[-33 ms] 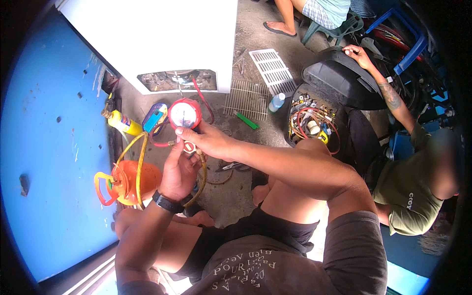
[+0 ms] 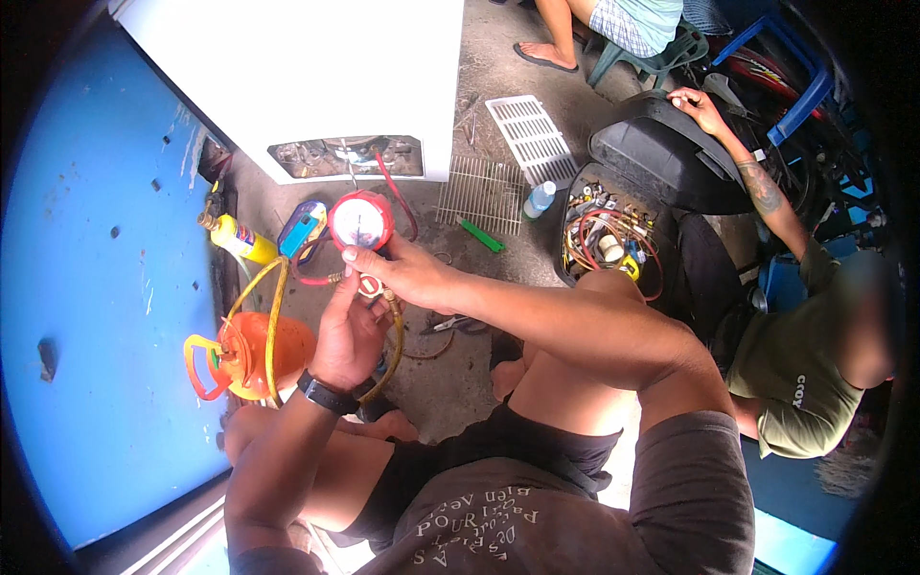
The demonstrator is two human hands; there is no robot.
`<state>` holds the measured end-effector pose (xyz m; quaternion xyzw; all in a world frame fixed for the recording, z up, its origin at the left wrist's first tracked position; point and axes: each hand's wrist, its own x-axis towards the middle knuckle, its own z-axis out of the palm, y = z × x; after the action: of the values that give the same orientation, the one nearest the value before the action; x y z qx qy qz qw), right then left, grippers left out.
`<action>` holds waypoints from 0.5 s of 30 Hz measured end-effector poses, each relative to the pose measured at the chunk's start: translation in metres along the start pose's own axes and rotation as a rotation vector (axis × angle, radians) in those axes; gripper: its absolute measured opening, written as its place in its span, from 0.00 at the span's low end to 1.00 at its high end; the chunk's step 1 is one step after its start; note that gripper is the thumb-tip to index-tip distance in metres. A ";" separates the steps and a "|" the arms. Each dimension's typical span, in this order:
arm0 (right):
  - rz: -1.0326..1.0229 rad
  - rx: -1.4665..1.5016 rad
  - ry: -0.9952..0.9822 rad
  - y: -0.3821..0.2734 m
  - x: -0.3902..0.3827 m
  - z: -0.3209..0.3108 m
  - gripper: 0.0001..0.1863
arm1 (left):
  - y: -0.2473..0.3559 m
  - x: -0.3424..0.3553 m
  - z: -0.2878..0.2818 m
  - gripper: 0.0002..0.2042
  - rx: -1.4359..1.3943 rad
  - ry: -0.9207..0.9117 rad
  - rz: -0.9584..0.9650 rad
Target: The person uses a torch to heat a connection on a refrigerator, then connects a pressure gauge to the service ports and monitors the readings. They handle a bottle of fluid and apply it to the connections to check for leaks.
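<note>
Both hands are at a red-rimmed pressure gauge (image 2: 360, 222) with a valve body (image 2: 371, 286) below it. My left hand (image 2: 345, 340) cups the valve from underneath, and my right hand (image 2: 407, 273) grips the gauge's lower part, thumb at the front. A red hose (image 2: 402, 196) and a yellow hose (image 2: 393, 355) are on the manifold. An orange gas cylinder (image 2: 254, 369) stands at my left, with a yellow canister (image 2: 242, 240) and a blue-and-yellow boxed device (image 2: 301, 228) beyond it. Ahead, a white appliance (image 2: 287, 67) has an opening low on its front.
A blue panel (image 2: 105, 316) runs along the left. Rightward lie a wire grille (image 2: 474, 187), white vent cover (image 2: 527, 129), green tool (image 2: 479, 233), bottle (image 2: 540, 199) and open case of fittings (image 2: 604, 216). A co-worker (image 2: 795, 355) is at the right; another person (image 2: 623, 29) sits ahead.
</note>
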<state>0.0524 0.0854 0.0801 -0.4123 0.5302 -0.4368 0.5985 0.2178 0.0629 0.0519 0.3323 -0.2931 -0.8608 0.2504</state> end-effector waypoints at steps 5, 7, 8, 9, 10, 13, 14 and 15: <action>0.010 0.061 -0.007 -0.005 -0.006 0.000 0.40 | 0.000 0.001 0.004 0.22 -0.011 -0.022 0.026; -0.005 0.037 0.035 -0.002 -0.005 0.001 0.40 | 0.001 0.002 0.007 0.22 -0.009 -0.026 0.024; -0.012 0.025 0.053 -0.002 -0.005 0.002 0.41 | 0.001 0.002 0.007 0.22 -0.007 -0.027 0.027; -0.027 -0.003 0.060 -0.001 -0.005 0.001 0.41 | 0.002 0.003 0.006 0.21 -0.006 -0.027 0.030; -0.042 -0.031 0.067 -0.001 -0.005 0.001 0.41 | 0.002 0.003 0.006 0.21 -0.005 -0.028 0.034; -0.036 -0.086 0.089 0.010 0.001 -0.001 0.42 | 0.002 0.005 0.010 0.20 -0.019 -0.004 0.026; -0.022 -0.096 0.093 0.010 0.003 0.001 0.43 | 0.001 0.005 0.010 0.19 -0.034 0.014 0.020; -0.033 -0.107 0.102 0.011 0.003 0.001 0.43 | 0.001 0.005 0.010 0.17 -0.049 0.032 0.013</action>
<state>0.0543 0.0859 0.0689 -0.4295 0.5758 -0.4379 0.5406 0.2074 0.0624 0.0561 0.3379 -0.2699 -0.8606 0.2689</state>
